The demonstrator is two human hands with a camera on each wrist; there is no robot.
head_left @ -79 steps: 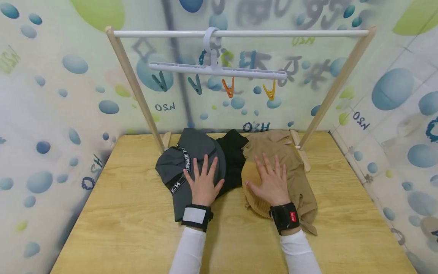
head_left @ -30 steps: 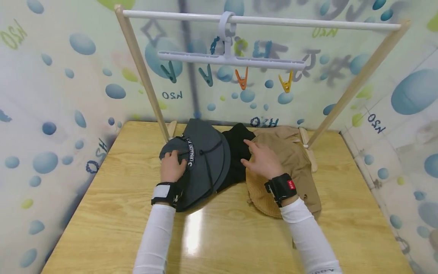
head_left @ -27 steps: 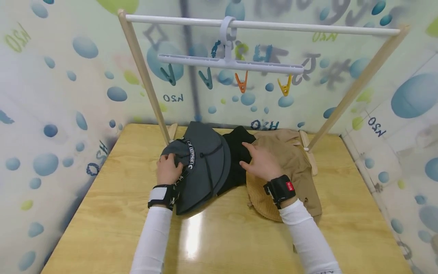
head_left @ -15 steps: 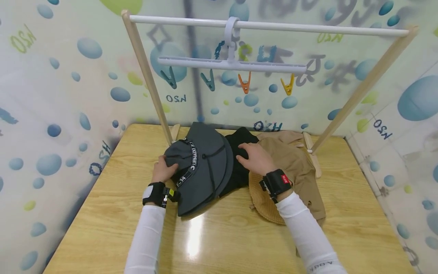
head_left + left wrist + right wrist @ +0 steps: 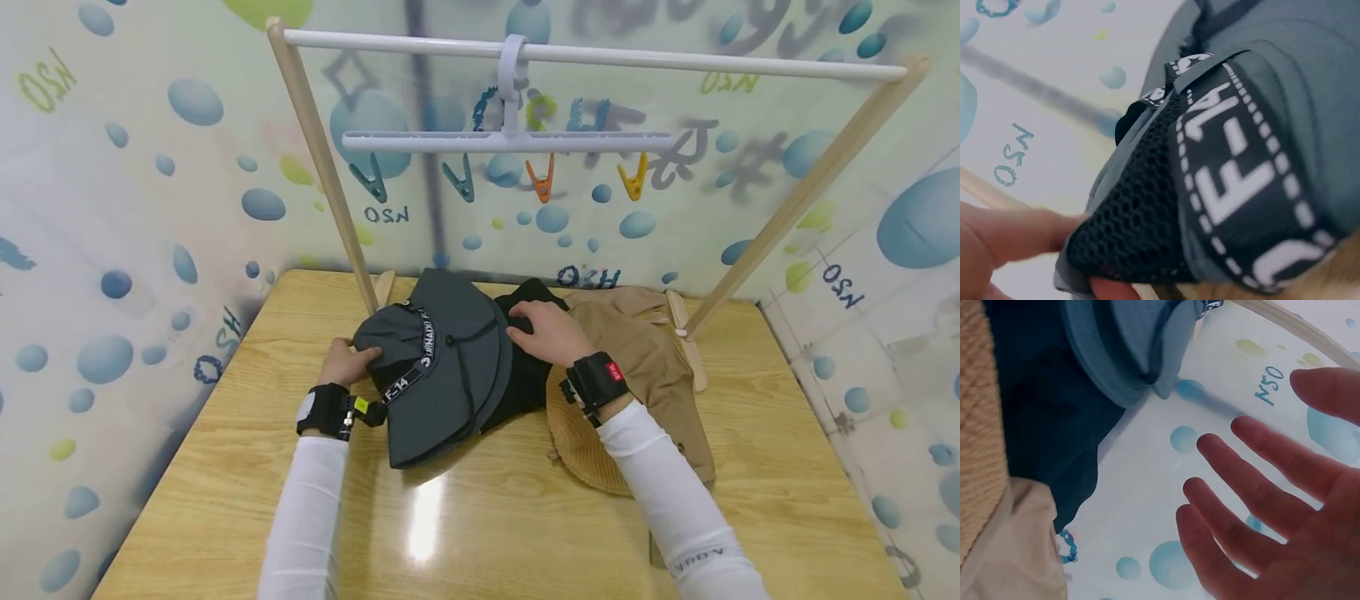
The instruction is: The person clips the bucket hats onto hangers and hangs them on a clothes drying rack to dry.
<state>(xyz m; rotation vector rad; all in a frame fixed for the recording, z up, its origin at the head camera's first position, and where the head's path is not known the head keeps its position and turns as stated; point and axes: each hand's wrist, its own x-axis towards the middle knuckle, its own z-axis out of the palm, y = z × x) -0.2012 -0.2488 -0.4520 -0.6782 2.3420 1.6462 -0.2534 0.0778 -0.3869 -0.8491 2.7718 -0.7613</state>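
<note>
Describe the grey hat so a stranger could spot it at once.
Find the white-railed clothes rack on the wooden table. At the foot of its left post, the left hand pinches the edge of a dark grey brimmed hat. Unlike the black fabric and tan fabric to its right, it has a black band with white F-14 lettering.

Grey hat (image 5: 442,383); black band (image 5: 1244,181), white-lettered; wall (image 5: 495,250) blue-and-green spotted.
</note>
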